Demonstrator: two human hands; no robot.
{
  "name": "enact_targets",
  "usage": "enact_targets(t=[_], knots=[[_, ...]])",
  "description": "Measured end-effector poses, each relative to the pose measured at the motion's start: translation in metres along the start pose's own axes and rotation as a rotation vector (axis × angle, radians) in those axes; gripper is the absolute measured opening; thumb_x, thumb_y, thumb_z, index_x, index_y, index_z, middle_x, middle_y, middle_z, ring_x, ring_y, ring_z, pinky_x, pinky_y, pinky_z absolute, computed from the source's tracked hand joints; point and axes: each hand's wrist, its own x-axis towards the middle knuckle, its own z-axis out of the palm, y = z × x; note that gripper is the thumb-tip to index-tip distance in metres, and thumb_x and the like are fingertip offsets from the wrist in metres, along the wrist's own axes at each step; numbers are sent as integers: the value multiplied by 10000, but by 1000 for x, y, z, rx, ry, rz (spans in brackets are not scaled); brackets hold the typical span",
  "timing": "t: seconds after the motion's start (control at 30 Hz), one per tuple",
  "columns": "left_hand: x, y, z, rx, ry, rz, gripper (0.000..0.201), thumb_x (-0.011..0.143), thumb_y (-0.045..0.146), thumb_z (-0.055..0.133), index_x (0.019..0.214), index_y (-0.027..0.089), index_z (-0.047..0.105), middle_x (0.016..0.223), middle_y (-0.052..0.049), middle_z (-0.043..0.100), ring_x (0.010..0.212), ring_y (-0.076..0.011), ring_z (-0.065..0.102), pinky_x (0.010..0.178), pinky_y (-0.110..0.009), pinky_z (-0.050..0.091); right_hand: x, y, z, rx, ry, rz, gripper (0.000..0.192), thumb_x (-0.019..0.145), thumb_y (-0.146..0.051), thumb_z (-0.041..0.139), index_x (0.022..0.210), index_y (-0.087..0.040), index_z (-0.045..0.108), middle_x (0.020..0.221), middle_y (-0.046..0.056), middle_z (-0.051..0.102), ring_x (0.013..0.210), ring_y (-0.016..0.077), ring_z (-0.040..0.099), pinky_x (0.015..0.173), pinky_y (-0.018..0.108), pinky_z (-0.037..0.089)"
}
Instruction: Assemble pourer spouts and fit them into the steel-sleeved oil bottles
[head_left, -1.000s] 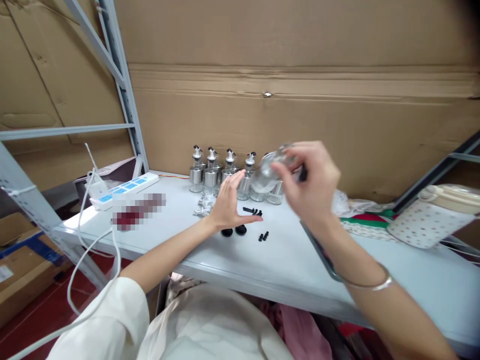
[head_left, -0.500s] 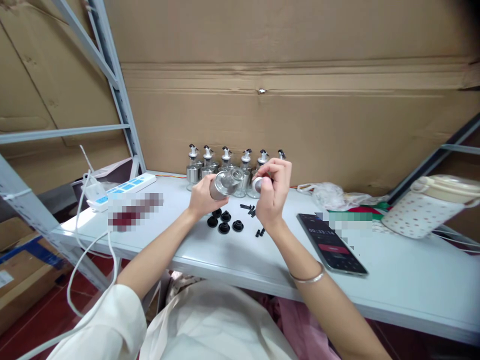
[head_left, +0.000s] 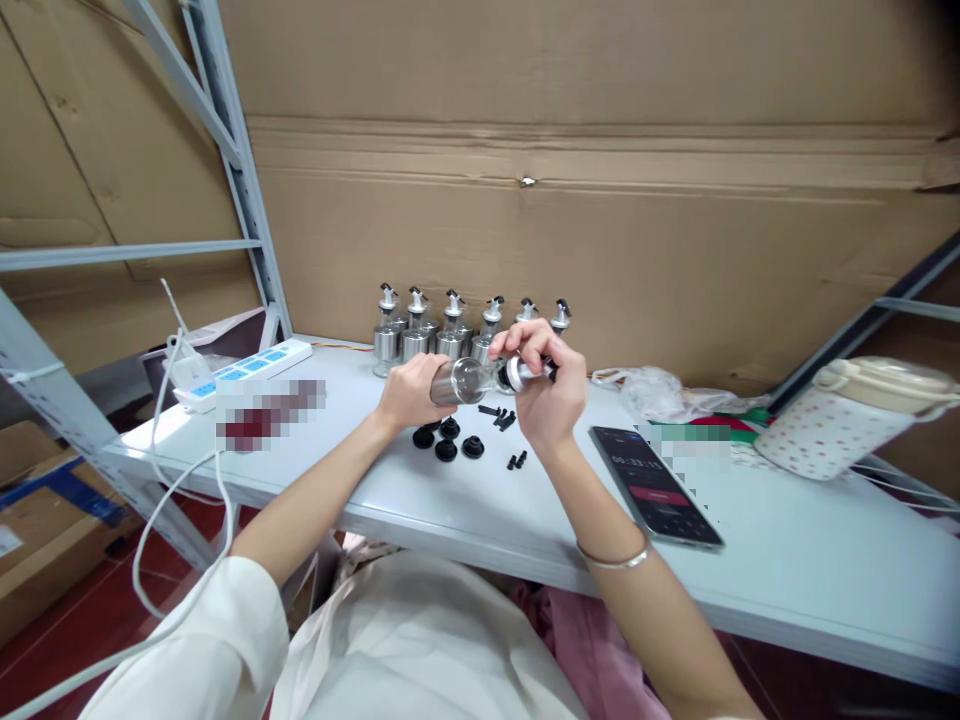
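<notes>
A white shelf [head_left: 465,505] serves as the worktop, and everything sits on or above it. On its near right part lies a phone [head_left: 655,486], screen up. Left of the phone, small black pegs [head_left: 517,460] lie loose, and further left a cluster of black caps [head_left: 448,442] rests on the shelf just under the hands.

Above the caps, the left hand [head_left: 409,392] is wrapped around the steel base of a glass bottle [head_left: 461,381], holding it tipped on its side with the mouth pointing right. The right hand [head_left: 546,385] is clenched on a spout top [head_left: 520,372] at the bottle's mouth, fingers curled over it; whether the top is already seated on the neck cannot be told.

Behind the hands, a row of bottles [head_left: 450,325] with spouts stands upright along the back edge of the shelf, against a cardboard wall [head_left: 600,220]. To the left of that row a power strip [head_left: 244,374] lies on the shelf; far right, a spotted pot [head_left: 847,420] lies tilted.
</notes>
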Motion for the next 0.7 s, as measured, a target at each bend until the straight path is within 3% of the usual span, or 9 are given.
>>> enact_targets(t=[0.13, 0.43, 0.53, 0.7], knots=[[1, 0, -3, 15, -24, 12, 499, 600, 300, 698, 1049, 163, 529, 929, -73, 675, 856, -227, 650, 712, -320, 525, 1, 7, -2, 3, 23, -10, 359, 892, -405, 281, 584, -221, 258, 713, 18, 388, 657, 156, 535, 683, 361, 476], [4, 9, -7, 71, -41, 101, 459, 609, 311, 659, 1024, 146, 554, 885, -70, 676, 776, -217, 635, 641, -302, 502, -4, 7, 0, -62, 296, -127, 405, 914, -394, 242, 546, -223, 231, 612, -9, 305, 531, 133, 447, 561, 321, 420], [4, 10, -7, 62, -45, 96, 460, 606, 316, 662, 1021, 149, 557, 890, -65, 678, 772, -212, 631, 648, -300, 498, -6, 7, 1, -29, 273, -166, 370, 889, -390, 283, 560, -225, 249, 602, -9, 361, 522, 132, 477, 552, 320, 423], [3, 12, -9, 60, -96, 68, 470, 597, 335, 662, 1020, 157, 558, 901, -63, 676, 790, -210, 632, 652, -293, 497, -4, 9, -1, 137, 142, 18, 225, 830, -402, 332, 678, -236, 321, 578, -26, 505, 515, 151, 569, 570, 330, 467]])
